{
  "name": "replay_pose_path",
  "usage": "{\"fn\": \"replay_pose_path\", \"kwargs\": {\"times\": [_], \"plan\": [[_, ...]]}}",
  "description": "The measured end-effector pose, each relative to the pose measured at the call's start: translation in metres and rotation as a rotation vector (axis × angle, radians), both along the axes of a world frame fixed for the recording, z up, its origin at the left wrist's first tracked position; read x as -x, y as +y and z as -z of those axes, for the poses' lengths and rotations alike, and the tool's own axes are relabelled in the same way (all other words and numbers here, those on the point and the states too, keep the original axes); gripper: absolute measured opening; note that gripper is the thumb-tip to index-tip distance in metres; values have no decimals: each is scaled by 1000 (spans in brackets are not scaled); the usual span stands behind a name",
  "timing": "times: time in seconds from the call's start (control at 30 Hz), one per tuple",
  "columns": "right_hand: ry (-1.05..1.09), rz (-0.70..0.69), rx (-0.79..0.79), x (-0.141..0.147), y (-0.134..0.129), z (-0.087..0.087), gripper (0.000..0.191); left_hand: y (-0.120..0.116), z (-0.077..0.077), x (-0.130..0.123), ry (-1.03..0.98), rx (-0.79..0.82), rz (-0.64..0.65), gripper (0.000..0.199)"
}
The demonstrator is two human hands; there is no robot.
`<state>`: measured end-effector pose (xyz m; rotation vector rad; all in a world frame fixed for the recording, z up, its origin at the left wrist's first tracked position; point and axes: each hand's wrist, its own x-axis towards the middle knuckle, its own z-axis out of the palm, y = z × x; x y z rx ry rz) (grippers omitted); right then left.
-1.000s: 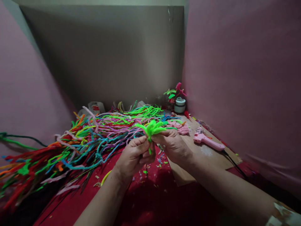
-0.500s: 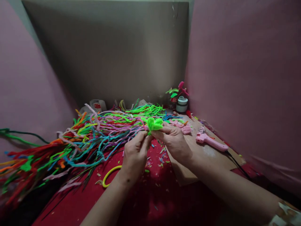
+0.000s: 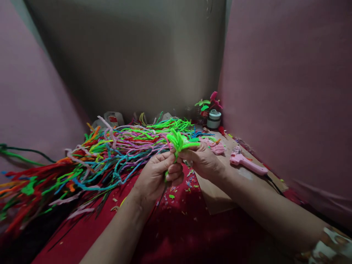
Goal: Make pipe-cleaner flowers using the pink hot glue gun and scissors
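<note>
**Left hand (image 3: 157,175) and right hand (image 3: 205,161) both grip a bright-green, fuzzy pipe-cleaner flower (image 3: 177,141)**

The flower is held up between the hands, above a table (image 3: 176,231) covered in dark red. The left hand's fingers are closed around its base, with a green stem end showing below them. The right hand pinches one long green petal at the side.

Left of and beyond the hands spreads a large heap of multicoloured fuzzy pipe cleaners (image 3: 123,154). Small coloured fluff scraps (image 3: 189,182) dot the red surface. On the right, a pink glue gun (image 3: 249,165) with a black cord lies on a flat brown board (image 3: 216,196), near pale-pink fuzzy pieces (image 3: 217,147). A pale-lidded round jar (image 3: 213,119) stands farther back.
</note>
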<state>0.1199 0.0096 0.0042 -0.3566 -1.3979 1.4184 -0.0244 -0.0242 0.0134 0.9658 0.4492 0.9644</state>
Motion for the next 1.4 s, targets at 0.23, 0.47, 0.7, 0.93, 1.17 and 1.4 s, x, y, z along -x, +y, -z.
{"fn": "replay_pose_path", "kwargs": {"times": [0.23, 0.47, 0.7, 0.93, 1.17, 1.4], "plan": [[194, 191, 214, -12, 17, -15, 8, 12, 2, 13, 451, -79, -115, 35], [321, 380, 189, -52, 40, -25, 7, 20, -7, 28, 899, -453, -441, 29], [260, 205, 308, -33, 27, -13, 18, 38, 1, 41, 1098, -712, -787, 28], [168, 195, 256, -9, 15, 3, 14, 15, 2, 8, 847, -607, -874, 29], [72, 249, 152, 2, 3, 11, 24, 7, 15, -24, 924, -759, -795, 34], [-90, 297, -18, 4, -9, 4, 13, 7, 21, -11, 1089, -1085, -928, 24]]}}
